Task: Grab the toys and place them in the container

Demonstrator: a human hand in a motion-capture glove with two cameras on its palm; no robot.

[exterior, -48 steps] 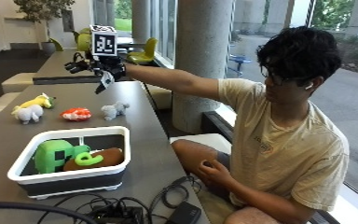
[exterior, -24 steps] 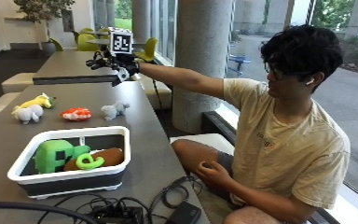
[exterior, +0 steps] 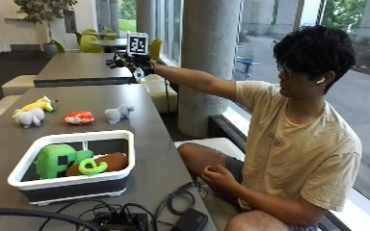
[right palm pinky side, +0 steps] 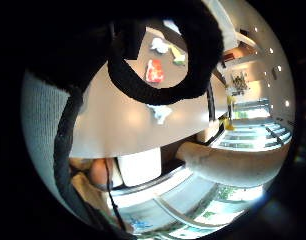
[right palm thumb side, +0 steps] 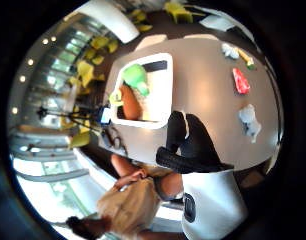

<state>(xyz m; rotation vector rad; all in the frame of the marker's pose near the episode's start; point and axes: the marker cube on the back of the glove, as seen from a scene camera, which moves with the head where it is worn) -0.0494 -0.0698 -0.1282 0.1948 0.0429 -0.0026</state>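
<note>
1. A seated person is stretching the black-gloved right hand (exterior: 128, 63) out at arm's length, high above the far end of the long grey desk (exterior: 153, 144); its fingers (right palm thumb side: 185, 142) are hanging loosely curled and holding nothing.
2. A grey plush animal (exterior: 117, 113), an orange-and-white plush fish (exterior: 78, 117) and a white-and-yellow plush toy (exterior: 32, 112) are lying in a row on the desk, well below the hand.
3. A white-rimmed, dark-sided rectangular container (exterior: 76, 166) is sitting nearer the camera, holding a green block-shaped toy (exterior: 57, 159), a brown oval toy (exterior: 108, 162) and a light-green ring (exterior: 92, 167).
4. The bare hand (exterior: 218, 176) is resting on the person's lap.
5. Black cables (exterior: 121, 214) are lying beside the container.
</note>
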